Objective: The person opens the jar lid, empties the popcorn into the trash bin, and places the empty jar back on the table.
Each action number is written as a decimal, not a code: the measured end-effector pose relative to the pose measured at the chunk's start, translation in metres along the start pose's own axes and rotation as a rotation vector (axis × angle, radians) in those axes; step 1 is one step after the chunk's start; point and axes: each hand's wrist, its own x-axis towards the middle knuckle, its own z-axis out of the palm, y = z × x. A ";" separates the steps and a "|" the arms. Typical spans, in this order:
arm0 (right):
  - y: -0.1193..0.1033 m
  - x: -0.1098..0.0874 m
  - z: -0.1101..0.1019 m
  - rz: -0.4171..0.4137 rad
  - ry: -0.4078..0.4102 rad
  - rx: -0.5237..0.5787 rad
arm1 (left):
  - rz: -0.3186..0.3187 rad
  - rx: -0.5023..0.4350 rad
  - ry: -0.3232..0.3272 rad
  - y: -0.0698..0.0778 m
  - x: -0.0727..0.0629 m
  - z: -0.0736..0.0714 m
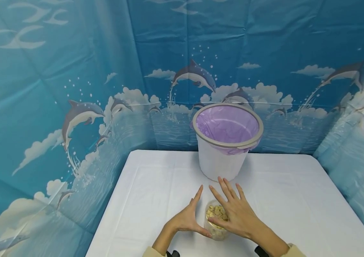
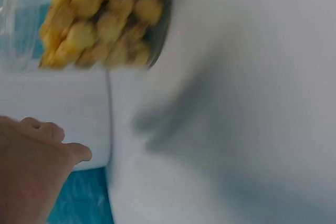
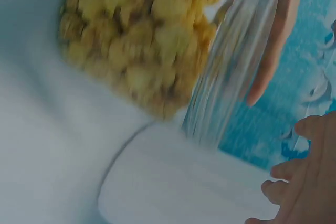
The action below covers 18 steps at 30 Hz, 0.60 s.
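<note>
A clear jar (image 1: 215, 233) of popcorn (image 1: 217, 213) stands upright on the white table. In the right wrist view its clear, ribbed top (image 3: 231, 61) shows above the yellow popcorn pieces. My left hand (image 1: 186, 216) is at the jar's left side, thumb low by its front, fingers extended forward. On the other side, my right hand (image 1: 234, 214) has its fingers spread, and its thumb overlaps the jar's top in the head view. Both hands have straight fingers and grip nothing. The left wrist view shows the left hand (image 2: 37, 166) apart from the jar.
Behind the jar stands a white bin (image 1: 220, 162) with a grey rim and a purple liner bag (image 1: 228, 123). White cloth covers the table (image 1: 156, 185). Blue dolphin-print sheets (image 1: 104, 89) hang along the back and sides.
</note>
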 end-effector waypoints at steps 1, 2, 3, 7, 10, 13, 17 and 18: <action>-0.005 0.000 0.003 -0.014 0.005 0.003 | -0.007 -0.033 0.000 -0.003 0.000 0.007; -0.010 -0.001 0.007 -0.026 0.007 0.000 | -0.010 -0.061 0.001 -0.006 -0.001 0.012; -0.014 -0.001 0.011 -0.036 0.009 0.002 | -0.010 -0.083 0.001 -0.008 -0.001 0.017; -0.025 -0.005 0.026 -0.046 0.003 0.028 | 0.024 -0.114 0.030 -0.016 0.001 0.033; -0.030 -0.009 0.034 -0.022 -0.004 0.046 | 0.065 -0.105 0.063 -0.021 0.004 0.041; -0.031 -0.012 0.042 0.007 -0.010 0.057 | 0.086 -0.134 0.088 -0.025 0.005 0.049; -0.030 -0.014 0.051 0.002 0.033 0.004 | 0.107 -0.169 0.132 -0.026 0.008 0.060; -0.029 -0.013 0.053 -0.007 0.056 -0.015 | 0.112 -0.172 0.143 -0.025 0.009 0.063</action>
